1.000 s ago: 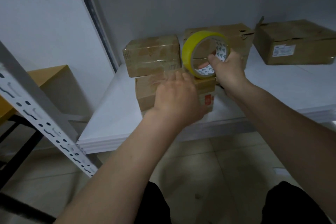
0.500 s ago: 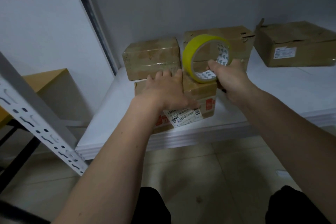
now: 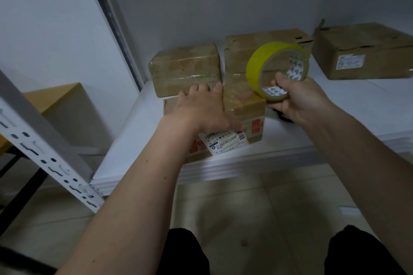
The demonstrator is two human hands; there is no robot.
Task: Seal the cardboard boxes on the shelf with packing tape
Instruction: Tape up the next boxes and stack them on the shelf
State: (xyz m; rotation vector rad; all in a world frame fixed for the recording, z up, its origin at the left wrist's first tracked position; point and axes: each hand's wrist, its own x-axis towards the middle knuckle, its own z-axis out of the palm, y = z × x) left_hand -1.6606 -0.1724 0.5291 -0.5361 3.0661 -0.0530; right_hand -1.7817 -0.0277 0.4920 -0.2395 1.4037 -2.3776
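My left hand [image 3: 201, 111] still presses flat on the front box [image 3: 243, 105] at the shelf [image 3: 138, 140] edge; my right hand [image 3: 295, 100] keeps gripping the tape [image 3: 259, 67], now further right of the box.

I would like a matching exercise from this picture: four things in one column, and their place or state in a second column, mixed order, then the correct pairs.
Things:
1. tape roll
2. left hand
3. front box
4. far right box

Place or state:
A. alone at the right end of the shelf
B. gripped by the right hand
C. lies flat on a box top
D. bears a white label on its front

Pairs: 1-B, 2-C, 3-D, 4-A
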